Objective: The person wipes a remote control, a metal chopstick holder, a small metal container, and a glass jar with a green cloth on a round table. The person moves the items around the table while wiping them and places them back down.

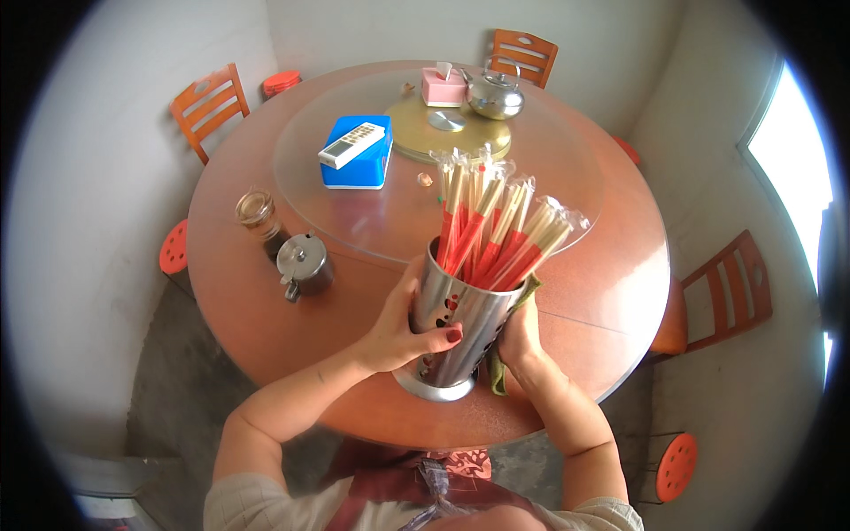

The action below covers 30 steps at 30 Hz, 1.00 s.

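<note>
A tall stainless steel chopstick holder [458, 332] stands before me near the table's front edge, full of chopsticks [491, 226] in red-and-clear wrappers. My left hand [405, 325] grips its left side, thumb across the front. On the right side, my right hand [521, 332] presses a green cloth [498, 372] against the metal; its fingers are mostly hidden behind the holder and cloth. To the left are a lidded metal pot [305, 262] and a glass jar [259, 212] with dark contents.
The round wooden table [265, 332] bears a glass turntable with a blue box [358, 169], a white remote control [352, 144], a pink tissue box [443, 87] and a steel kettle [497, 96]. Wooden chairs [212, 106] and red stools [676, 466] surround it.
</note>
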### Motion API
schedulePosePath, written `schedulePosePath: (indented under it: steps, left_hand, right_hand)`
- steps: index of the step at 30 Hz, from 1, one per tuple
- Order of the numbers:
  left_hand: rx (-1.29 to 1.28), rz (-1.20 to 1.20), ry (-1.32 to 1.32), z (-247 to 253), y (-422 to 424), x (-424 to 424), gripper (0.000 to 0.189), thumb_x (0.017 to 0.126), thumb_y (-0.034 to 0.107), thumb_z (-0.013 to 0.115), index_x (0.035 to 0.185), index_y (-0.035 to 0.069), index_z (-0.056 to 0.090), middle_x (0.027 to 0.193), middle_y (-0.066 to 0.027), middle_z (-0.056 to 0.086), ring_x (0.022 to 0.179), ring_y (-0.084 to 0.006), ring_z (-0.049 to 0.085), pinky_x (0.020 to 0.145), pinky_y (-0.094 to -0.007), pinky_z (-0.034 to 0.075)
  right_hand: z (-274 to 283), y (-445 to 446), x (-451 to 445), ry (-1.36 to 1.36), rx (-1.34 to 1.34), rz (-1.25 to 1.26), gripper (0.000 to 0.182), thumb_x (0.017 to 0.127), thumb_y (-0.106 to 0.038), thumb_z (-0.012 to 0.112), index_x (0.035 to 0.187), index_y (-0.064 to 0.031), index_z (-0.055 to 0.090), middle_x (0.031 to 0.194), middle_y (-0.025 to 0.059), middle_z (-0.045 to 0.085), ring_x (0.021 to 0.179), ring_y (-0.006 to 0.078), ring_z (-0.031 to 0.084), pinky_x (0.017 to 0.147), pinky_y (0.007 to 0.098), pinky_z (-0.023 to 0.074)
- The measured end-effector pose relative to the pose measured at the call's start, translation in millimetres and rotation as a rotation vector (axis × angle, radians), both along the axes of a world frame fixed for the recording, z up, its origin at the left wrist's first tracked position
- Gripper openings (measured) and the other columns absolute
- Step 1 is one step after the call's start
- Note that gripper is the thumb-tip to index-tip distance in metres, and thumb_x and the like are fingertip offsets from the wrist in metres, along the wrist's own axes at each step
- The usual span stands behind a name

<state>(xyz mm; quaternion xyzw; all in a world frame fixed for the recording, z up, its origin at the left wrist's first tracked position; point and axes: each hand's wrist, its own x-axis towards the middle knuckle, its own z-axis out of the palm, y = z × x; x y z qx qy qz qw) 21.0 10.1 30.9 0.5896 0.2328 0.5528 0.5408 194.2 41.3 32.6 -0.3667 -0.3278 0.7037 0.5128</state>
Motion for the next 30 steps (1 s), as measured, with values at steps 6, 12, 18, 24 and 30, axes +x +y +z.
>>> schedulePosePath:
  steps: [6, 12, 18, 24, 30]
  left_hand:
    - [-0.091, 0.229, -0.131, 2.6, 10.0, -12.6, 0.062, 0.089, 0.020, 0.069, 0.138, 0.002, 0.036, 0.119, -0.0059, 0.053, 0.110, -0.0133, 0.051, 0.097, -0.0323, 0.043]
    - [-0.001, 0.410, -0.189, 1.7, 17.2, -13.6, 0.060, 0.086, 0.020, 0.073, 0.131, 0.001, 0.039, 0.118, -0.0076, 0.054, 0.105, -0.0141, 0.054, 0.094, -0.0324, 0.045]
    - [0.166, 0.537, -0.028, -3.7, 14.6, -9.2, 0.073, 0.083, 0.021, 0.075, 0.138, 0.001, 0.031, 0.125, -0.0105, 0.050, 0.112, -0.0167, 0.051, 0.095, -0.0340, 0.044]
    - [0.046, 0.247, -0.051, -4.9, 2.6, 4.9, 0.086, 0.080, 0.024, 0.077, 0.144, 0.000, 0.025, 0.135, -0.0130, 0.045, 0.125, -0.0200, 0.043, 0.105, -0.0369, 0.037]
    - [0.048, 0.136, -0.059, -6.6, -0.7, 4.4, 0.092, 0.078, 0.020, 0.079, 0.147, 0.002, 0.022, 0.138, -0.0110, 0.042, 0.127, -0.0186, 0.042, 0.106, -0.0362, 0.037]
  right_hand:
    - [-17.1, -5.1, -16.2, -0.330, 0.489, 0.218, 0.058, 0.108, -0.036, 0.016, 0.147, 0.0049, 0.031, 0.147, 0.0158, 0.040, 0.138, 0.0227, 0.034, 0.116, 0.0332, 0.0240]
    - [-10.4, -15.3, -19.7, -0.688, 0.987, 0.185, 0.065, 0.102, -0.027, 0.044, 0.145, 0.0114, 0.014, 0.143, 0.0332, 0.034, 0.133, 0.0451, 0.036, 0.110, 0.0453, 0.0310]
    - [-12.1, -28.7, -16.4, -1.114, 1.316, 0.091, 0.078, 0.095, -0.042, 0.053, 0.132, 0.0210, 0.026, 0.123, 0.0422, 0.033, 0.110, 0.0566, 0.039, 0.101, 0.0567, 0.0326]
    - [3.8, -12.4, -3.8, -0.911, 1.302, -0.105, 0.071, 0.099, -0.031, 0.044, 0.146, 0.0132, 0.014, 0.146, 0.0365, 0.019, 0.131, 0.0552, 0.024, 0.112, 0.0564, 0.0199]
    - [-15.8, -6.6, -1.6, -0.234, 0.559, 0.043, 0.068, 0.105, -0.048, 0.022, 0.151, 0.0020, 0.018, 0.152, 0.0160, 0.032, 0.140, 0.0242, 0.030, 0.116, 0.0368, 0.0226]
